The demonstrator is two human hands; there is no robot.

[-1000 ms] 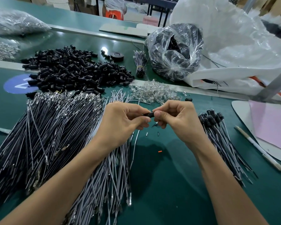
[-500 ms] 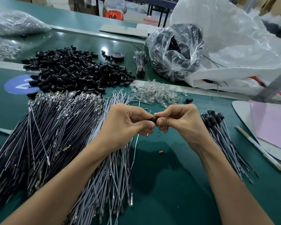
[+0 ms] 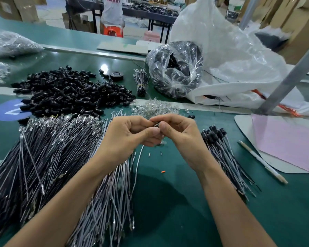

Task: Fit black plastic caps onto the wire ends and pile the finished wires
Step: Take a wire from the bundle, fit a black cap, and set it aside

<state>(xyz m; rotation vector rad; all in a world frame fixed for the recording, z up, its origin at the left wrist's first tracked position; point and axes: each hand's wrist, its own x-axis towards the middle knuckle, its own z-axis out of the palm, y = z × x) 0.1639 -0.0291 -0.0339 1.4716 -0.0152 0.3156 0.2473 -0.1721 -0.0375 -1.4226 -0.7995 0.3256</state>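
Both hands are meeting above the green worktop, with fingers curled inward. The left hand is pinching the upper end of a thin grey wire between thumb and forefinger. The right hand is pinching a small black plastic cap against that end. Only a sliver of the cap is showing between the fingertips, so how far it is seated cannot be told. The rest of the wire is trailing down from the left hand onto the worktop.

The cap is looking light, rigid and smooth, so it is probably calling for a firm fingertip pinch around its barrel rather than its rim. The wire is looking thin and springy and is likely to be buckling if pushed from far back, so holding it just behind its tip seems wisest.

The heap of loose black plastic caps is lying beyond the left hand. The spread of uncapped grey and black wires is fanning out beneath the left forearm. The bundle of finished black-capped wires is lying just to the right of the right hand.
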